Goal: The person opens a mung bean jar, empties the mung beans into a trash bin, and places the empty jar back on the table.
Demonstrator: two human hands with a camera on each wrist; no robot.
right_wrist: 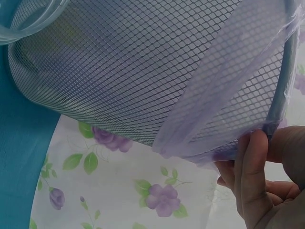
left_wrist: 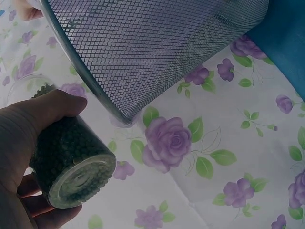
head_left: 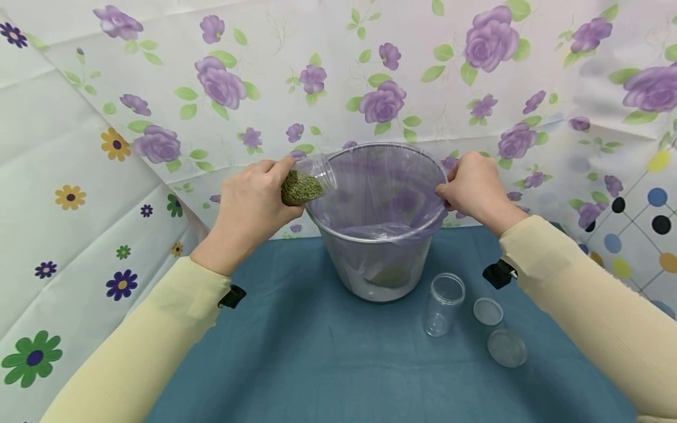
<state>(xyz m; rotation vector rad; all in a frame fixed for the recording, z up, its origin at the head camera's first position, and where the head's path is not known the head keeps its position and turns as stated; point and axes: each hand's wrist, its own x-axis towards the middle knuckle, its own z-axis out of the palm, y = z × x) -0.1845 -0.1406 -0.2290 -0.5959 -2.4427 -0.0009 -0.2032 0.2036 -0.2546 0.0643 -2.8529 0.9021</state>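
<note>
In the head view my left hand [head_left: 254,197] grips a clear plastic jar [head_left: 304,183] partly filled with small green beans. The jar lies tilted, its open mouth at the left rim of a silver mesh wastebasket [head_left: 344,258]. The beans sit inside toward the jar's base, also seen in the left wrist view, where thumb and fingers wrap the jar [left_wrist: 76,157]. A thin purple bag [head_left: 381,194] lines the basket and folds over its rim. My right hand [head_left: 473,185] pinches the rim and bag edge on the right side, fingers outside, as the right wrist view shows.
A clear jar without a lid [head_left: 443,305] stands upright in front of the basket on the blue cloth [head_left: 317,364]. Beside it lie two round clear lids, a smaller lid [head_left: 488,311] and a larger lid [head_left: 506,348]. Flowered sheeting [head_left: 338,70] hangs behind.
</note>
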